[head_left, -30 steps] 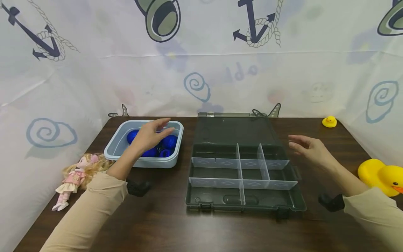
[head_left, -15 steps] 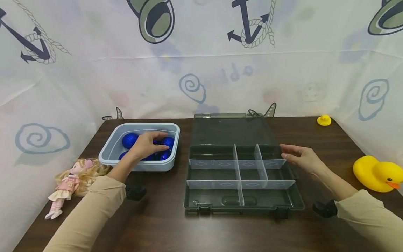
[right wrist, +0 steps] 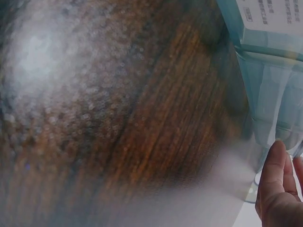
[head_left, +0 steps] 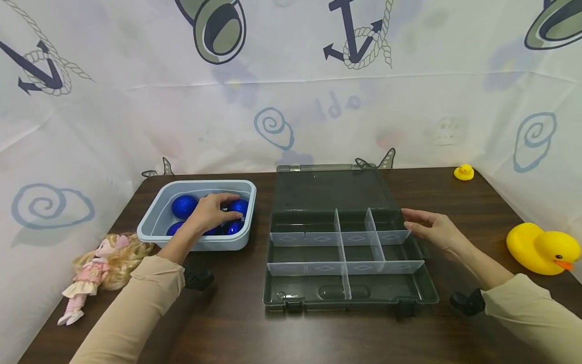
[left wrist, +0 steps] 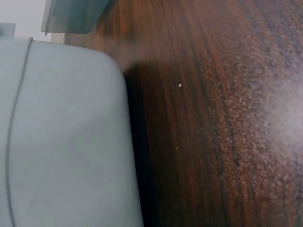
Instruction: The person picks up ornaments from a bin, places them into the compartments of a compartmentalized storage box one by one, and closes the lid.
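My left hand [head_left: 210,213] reaches into a light blue plastic tub [head_left: 156,230]. Its thumb and fingers are around a glittery blue bauble [head_left: 238,206] at the tub's right side. More blue baubles lie in there, such as one at the back left [head_left: 184,207]; the hand hides part of the others. In the left wrist view only the tub's outer wall [left wrist: 66,137] shows, not the hand. My right hand [head_left: 434,231] touches the right edge of a dark transparent divider box [head_left: 304,290] with raised lid. Its fingers look fairly straight, also in the right wrist view.
A doll [head_left: 93,275] with long blond hair lies left of the tub. To the right sits a large yellow rubber duck [head_left: 541,247], with a small rubber duck [head_left: 464,172] at the back right corner. A patterned curtain [head_left: 291,91] closes off the table [head_left: 218,323].
My left hand has come down into the tub, its thumb and fingers now around a bauble. My right hand has moved left to the divider box's edge. The head view has shifted slightly.
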A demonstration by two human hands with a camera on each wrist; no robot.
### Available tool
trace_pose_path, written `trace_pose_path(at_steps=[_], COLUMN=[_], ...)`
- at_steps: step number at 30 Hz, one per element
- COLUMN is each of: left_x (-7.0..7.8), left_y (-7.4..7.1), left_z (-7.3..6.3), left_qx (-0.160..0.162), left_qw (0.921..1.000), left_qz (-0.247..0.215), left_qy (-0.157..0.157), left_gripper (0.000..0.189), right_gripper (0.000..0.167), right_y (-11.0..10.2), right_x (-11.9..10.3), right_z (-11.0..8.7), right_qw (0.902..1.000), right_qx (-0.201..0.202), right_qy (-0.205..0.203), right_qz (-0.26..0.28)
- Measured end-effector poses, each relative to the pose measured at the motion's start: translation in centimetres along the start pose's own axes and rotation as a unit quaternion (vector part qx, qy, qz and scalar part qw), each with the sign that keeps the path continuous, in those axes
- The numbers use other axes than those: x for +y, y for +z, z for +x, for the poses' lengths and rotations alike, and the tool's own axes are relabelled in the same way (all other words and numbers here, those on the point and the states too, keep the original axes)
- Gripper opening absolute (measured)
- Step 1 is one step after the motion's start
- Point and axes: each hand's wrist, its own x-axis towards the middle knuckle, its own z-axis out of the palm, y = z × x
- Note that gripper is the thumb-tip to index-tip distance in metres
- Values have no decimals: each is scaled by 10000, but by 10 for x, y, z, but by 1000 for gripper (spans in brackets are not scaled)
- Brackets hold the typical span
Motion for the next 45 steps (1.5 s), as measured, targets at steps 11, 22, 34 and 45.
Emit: trace_pose_path(at_steps=[11,22,34,45], left_x=[8,108,212,257], left_y=[-22,-4,85,136], left_z=[-13,-4,31,40], left_qx=[234,-227,-1099,-453], left_qw=[9972,9334,9166,9744], left_qz=[-668,-3576,-3834,-2191], left_qy=[-259,-203,-267,240], left_gripper=[63,59,58,60], right_gripper=[58,56,53,54], right_y=[1,-2,2,-3], right_x=[-4,-8,-4,-1], right_z=[6,11,10,0], right_qw=[9997,9998,9998,9999], right_qx=[-101,-61,-66,107], right_qy=[-175,-126,-185,-44], right_qz=[-170,-121,-87,-64])
